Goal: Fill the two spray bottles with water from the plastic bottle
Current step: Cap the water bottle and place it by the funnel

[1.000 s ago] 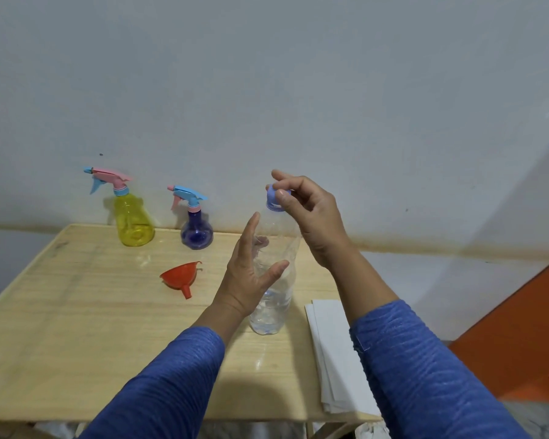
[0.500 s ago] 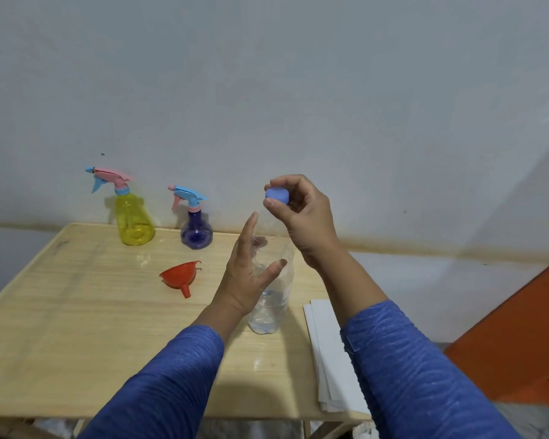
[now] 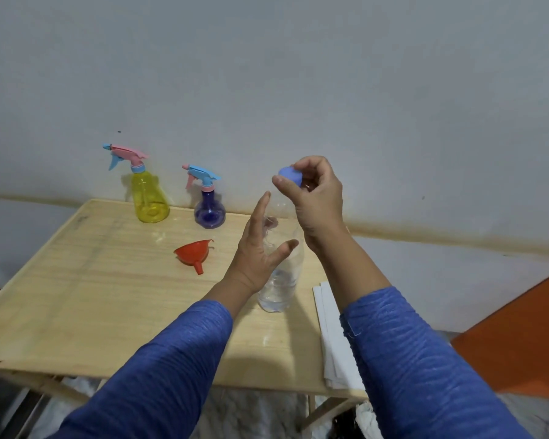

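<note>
right hand [image 3: 317, 198] raised above the bottle [image 3: 281, 280], grip pinched on the blue cap [image 3: 290, 176] between thumb and fingers, cap clear of the neck. left hand [image 3: 260, 245] beside the bottle, grip wide, fingers spread; could not tell whether palm touched plastic. bottle upright on the bench [image 3: 76, 296], clear, uncapped, some water low inside. red funnel [image 3: 195, 253] lying on its side left of the bottle, spout toward the near edge. yellow sprayer [image 3: 149, 198] and purple sprayer [image 3: 209, 210] upright at the far edge by the wall, side by side, apart, trigger heads on. white paper [image 3: 330, 327] flat at the bench's right edge, just beside the bottle. blue sleeves on both arms.
</note>
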{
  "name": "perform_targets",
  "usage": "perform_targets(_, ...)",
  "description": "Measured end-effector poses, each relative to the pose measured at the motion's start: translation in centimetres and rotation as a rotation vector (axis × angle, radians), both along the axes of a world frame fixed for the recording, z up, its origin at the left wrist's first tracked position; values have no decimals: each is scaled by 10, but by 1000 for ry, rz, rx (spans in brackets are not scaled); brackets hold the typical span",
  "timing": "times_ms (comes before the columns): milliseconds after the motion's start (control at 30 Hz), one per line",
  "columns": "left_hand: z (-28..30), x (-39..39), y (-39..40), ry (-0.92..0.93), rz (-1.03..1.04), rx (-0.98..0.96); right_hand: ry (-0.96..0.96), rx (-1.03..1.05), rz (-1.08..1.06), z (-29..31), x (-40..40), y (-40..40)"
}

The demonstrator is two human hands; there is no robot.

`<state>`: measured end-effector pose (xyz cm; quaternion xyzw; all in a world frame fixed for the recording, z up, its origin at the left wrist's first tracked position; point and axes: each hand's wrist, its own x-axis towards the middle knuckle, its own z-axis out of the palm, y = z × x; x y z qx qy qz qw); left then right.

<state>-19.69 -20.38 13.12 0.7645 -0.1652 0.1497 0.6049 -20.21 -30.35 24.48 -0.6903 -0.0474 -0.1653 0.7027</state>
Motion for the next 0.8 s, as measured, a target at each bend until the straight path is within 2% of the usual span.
perform_targets(67, 0, -1, 2, 6, 5, -15, 14, -31, -3, 0, -1, 4)
perform_targets(233, 1, -3, 6, -1, 24, 10, 30, -127, 212, -1, 0, -1)
perform_targets(533, 6, 0, 3, 48, -75, 26, -44, -67, -10, -6, 0, -1)
perform_targets(800, 6, -2, 5, 76, -91, 19, -50, -141, -135, -16, -1, 5)
